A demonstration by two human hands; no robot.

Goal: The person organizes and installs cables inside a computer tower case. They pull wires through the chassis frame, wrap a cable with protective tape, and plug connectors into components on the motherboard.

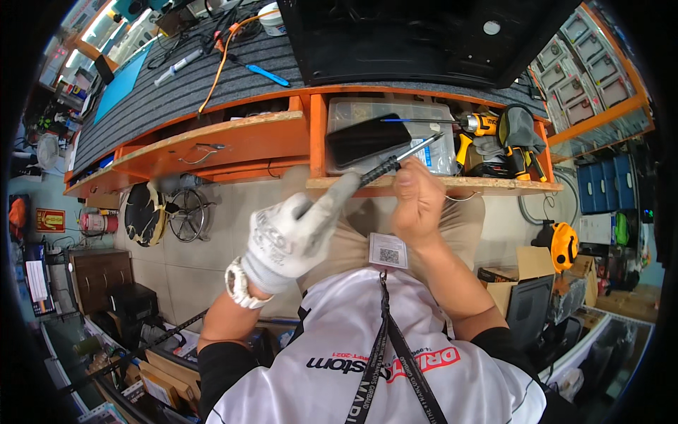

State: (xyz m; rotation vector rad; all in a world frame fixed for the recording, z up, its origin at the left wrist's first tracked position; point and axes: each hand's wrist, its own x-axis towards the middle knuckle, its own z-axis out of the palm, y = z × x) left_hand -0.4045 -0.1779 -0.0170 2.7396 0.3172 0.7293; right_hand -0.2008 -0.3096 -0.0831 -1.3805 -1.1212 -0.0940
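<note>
My left hand (289, 233), in a white work glove, is closed around the black handle of a screwdriver (417, 148). Its bare metal shaft points up and to the right over an open drawer (494, 185). Close against the shaft, my bare right hand (418, 201) is closed with the thumb on top; what its fingers hold, if anything, is hidden. Under the screwdriver, a flat glossy black rectangular object (360, 141) rests on a clear plastic organizer box (443, 159) in the drawer.
Yellow-and-black power tools (484, 124) and a grey cloth-like item (521, 130) fill the drawer's right end. Above stands a large black metal case (424, 42) on the ribbed grey mat (268, 53), with a blue-handled tool (268, 75). Another drawer (219, 145) juts out leftward.
</note>
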